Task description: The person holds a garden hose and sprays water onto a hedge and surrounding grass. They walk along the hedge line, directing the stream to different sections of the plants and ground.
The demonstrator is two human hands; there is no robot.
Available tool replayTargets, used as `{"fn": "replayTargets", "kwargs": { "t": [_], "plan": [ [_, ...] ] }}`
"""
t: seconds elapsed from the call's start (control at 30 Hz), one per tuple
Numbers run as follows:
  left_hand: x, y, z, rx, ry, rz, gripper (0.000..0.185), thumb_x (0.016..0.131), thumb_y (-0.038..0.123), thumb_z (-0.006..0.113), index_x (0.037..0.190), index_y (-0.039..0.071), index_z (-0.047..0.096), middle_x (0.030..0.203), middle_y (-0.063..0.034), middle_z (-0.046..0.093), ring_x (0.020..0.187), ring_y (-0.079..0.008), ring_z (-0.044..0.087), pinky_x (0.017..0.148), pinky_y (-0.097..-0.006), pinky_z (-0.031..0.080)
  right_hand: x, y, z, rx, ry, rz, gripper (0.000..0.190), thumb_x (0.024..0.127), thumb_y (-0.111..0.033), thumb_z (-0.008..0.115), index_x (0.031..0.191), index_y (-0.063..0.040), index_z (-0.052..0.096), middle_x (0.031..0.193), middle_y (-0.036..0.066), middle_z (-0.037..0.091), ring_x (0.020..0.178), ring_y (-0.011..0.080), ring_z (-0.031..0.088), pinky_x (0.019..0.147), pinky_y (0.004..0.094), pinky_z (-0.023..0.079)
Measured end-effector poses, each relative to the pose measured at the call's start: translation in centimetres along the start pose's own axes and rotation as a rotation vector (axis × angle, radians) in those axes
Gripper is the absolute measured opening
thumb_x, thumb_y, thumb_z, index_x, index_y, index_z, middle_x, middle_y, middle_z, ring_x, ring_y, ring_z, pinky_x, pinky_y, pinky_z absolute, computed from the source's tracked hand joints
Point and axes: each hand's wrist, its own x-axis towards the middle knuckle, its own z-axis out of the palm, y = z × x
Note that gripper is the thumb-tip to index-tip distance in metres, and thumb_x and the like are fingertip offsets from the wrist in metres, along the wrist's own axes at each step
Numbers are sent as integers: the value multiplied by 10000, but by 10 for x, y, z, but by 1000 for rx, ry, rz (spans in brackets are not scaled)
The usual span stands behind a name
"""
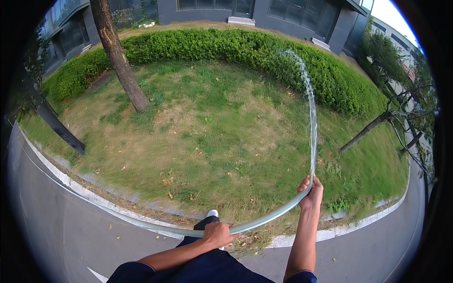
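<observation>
A pale reinforced garden hose (270, 216) with a green stripe runs from the left across the front of my body and curves up at the right. My left hand (217, 234) is closed around its middle stretch at waist height. Near the outlet, my right hand (311, 192) grips the hose from below, thumb and fingers around it. A stream of water (313, 120) leaves the end, arcs over the grass (212, 141) and falls on the clipped hedge (283, 60).
Tree trunks stand at the upper left (122, 63), far left (60, 125) and right (364, 132). A pale kerb (325, 234) divides the grass from grey pavement (141, 247). A white shoe (212, 213) shows by the grass edge. Behind the hedge is a grey building (212, 16).
</observation>
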Motion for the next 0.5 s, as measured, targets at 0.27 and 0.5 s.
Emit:
{"fn": "replayTargets", "kwargs": {
  "t": [0.27, 0.5],
  "plan": [
    [111, 10, -30, -27, -184, -12, 456, 755, 529, 664, 864, 90, 722, 720, -139, 677, 718, -326, 663, 682, -430, 518, 61, -31, 11, -3, 116, -96, 265, 983, -295, 416, 839, -104, 530, 614, 4, 511, 506, 136, 466, 478, 265, 388],
    [147, -36, -88, 23, -164, -95, 422, 748, 509, 674, 866, 106, 721, 766, -135, 684, 755, -321, 663, 704, -415, 517, 106, 8, 89, 17, 65, 93, 259, 984, -286, 440, 865, -68, 512, 640, 42, 510, 550, 156, 476, 517, 283, 414]
  ]
}}
